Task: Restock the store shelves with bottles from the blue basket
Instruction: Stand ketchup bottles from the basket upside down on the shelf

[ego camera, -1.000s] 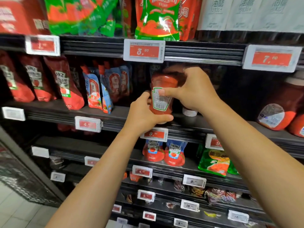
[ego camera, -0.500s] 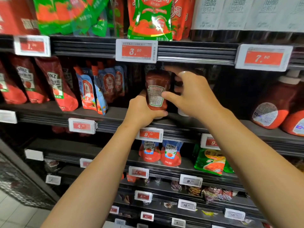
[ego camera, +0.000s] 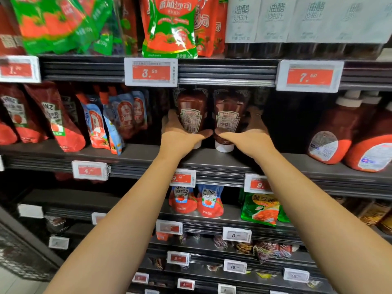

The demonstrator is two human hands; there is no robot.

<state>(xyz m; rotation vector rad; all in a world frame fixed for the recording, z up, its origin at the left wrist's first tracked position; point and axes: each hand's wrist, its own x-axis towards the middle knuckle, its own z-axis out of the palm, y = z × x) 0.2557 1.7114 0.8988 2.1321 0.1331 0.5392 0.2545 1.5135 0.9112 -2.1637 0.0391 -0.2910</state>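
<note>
A: What edges and open room are seen around the hands?

B: The shelf (ego camera: 137,154) front lip lies just below both wrists, carrying a price tag (ego camera: 183,178) under the left arm. Overhead, the rail of the upper shelf (ego camera: 224,71) is seen close above the bottle tops. A dark open gap is seen to the right of the right hand, before the large ketchup jugs (ego camera: 331,134). To the left of the left hand, blue pouches (ego camera: 106,122) stand near.

A: How are the hands held?

B: The left bottle (ego camera: 192,115) is gripped by the left hand (ego camera: 180,136), thumb across its lower front, fingers curled round its far side. The right bottle (ego camera: 228,122) is held likewise by the right hand (ego camera: 251,136). Both bottles stand cap-down on the shelf, just beside each other.
</note>
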